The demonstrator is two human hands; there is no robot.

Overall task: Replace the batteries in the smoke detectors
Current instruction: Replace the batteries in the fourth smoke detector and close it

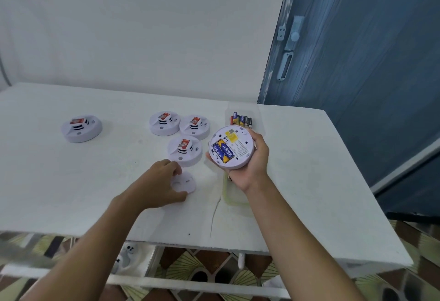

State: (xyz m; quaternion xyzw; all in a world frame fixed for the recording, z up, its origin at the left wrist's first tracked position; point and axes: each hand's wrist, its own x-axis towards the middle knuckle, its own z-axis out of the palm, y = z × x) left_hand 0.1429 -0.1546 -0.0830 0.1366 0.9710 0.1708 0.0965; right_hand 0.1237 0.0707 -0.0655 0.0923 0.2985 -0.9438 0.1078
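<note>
An upturned detector (pixel 232 148) is held above the surface (pixel 71 181) by the right hand (pixel 252 167), whose fingers are curled round its rim. Its open compartment is filled with two blue-and-yellow fitted batteries (pixel 222 150) lying side by side. Just behind it, a clear tray (pixel 258 119) is seen at the far edge, with several loose batteries (pixel 241 120) standing together in its left part. A second clear container (pixel 234 199) lies under the right wrist; its contents cannot be told. A round white mounting plate (pixel 184 182) on the surface is gripped at its edges by the left hand (pixel 154 181), fingers bent. Three detectors (pixel 184 150) are clustered beside it, and a fourth detector (pixel 81 128) is set well apart to the left.
</note>
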